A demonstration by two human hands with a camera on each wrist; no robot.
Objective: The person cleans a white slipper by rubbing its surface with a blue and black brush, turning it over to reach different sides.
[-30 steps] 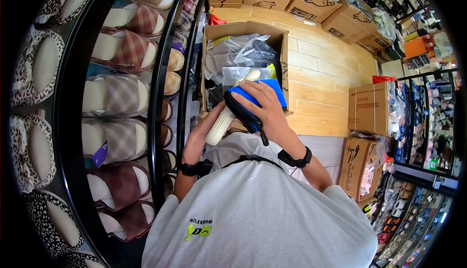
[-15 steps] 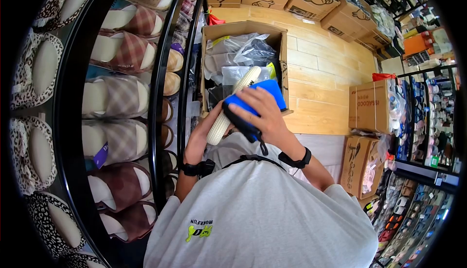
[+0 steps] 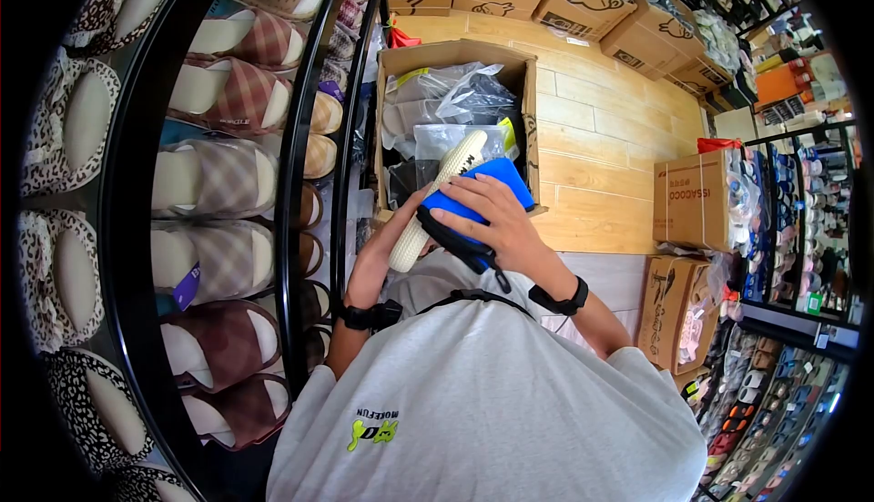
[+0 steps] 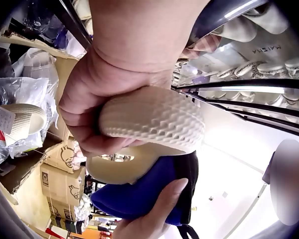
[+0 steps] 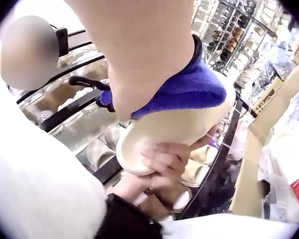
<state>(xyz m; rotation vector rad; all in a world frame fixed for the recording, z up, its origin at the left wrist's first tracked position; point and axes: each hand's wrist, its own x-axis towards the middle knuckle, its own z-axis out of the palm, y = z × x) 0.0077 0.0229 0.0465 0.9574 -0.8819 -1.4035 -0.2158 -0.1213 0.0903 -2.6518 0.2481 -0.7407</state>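
A cream slipper (image 3: 411,242) with a bumpy textured sole edge is held in front of the belly by the left hand (image 3: 393,222). In the left wrist view, the left fingers (image 4: 92,142) curl round the slipper's end. The right hand (image 3: 492,211) grips a fuzzy blue cloth (image 3: 506,174) with a black edge and a dark hanging loop. Its fingers spread over the cloth, and its thumb (image 4: 170,195) lies along the blue side in the left wrist view. In the right wrist view, the cloth (image 5: 189,94) lies against the slipper's pale footbed (image 5: 159,129).
An open carton (image 3: 535,92) of bagged slippers stands on the wooden floor (image 3: 601,138) just ahead. On the left, a black-framed rack (image 3: 300,138) bears rows of plaid slippers (image 3: 218,174). More cartons (image 3: 692,206) and shoe shelves line the right and back.
The right hand and blue cloth have shifted slightly down and right along the slipper. More of the slipper's dark lettering shows. The left hand stays nearly in place.
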